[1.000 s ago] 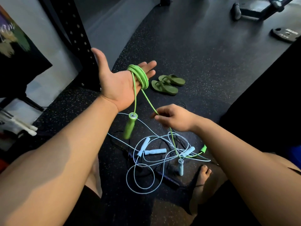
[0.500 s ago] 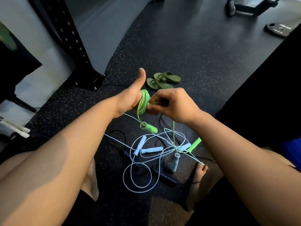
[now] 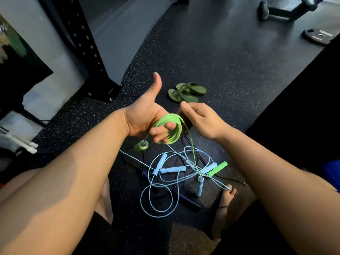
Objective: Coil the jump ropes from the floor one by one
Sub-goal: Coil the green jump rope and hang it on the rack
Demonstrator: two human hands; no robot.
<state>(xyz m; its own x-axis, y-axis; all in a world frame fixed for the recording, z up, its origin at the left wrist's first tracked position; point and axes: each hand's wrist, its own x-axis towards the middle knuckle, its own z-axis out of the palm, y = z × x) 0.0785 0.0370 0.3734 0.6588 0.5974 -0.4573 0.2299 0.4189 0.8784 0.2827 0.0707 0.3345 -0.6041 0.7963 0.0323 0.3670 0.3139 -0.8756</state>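
A green jump rope is partly wound into a coil (image 3: 172, 128) round the curled fingers of my left hand (image 3: 145, 116), whose thumb points up. One green handle (image 3: 140, 145) dangles just below that hand. My right hand (image 3: 200, 120) is beside the coil and grips the free green strand (image 3: 192, 151), which runs down to the second green handle (image 3: 218, 168) on the floor. Light blue jump ropes (image 3: 158, 201) with pale blue handles (image 3: 173, 169) lie tangled below, with a black rope (image 3: 185, 200) under them.
Green flip-flops (image 3: 185, 92) sit on the speckled rubber floor beyond my hands. A black perforated rack post (image 3: 88, 48) stands at left, a weight plate (image 3: 320, 36) and a bench foot (image 3: 265, 11) far right. My bare foot (image 3: 226, 197) touches the rope pile.
My left hand turned from palm-open to thumb-up with fingers curled through the coil. My right hand rose from the floor pile to the coil, bringing the strand, and the floor handle slid.
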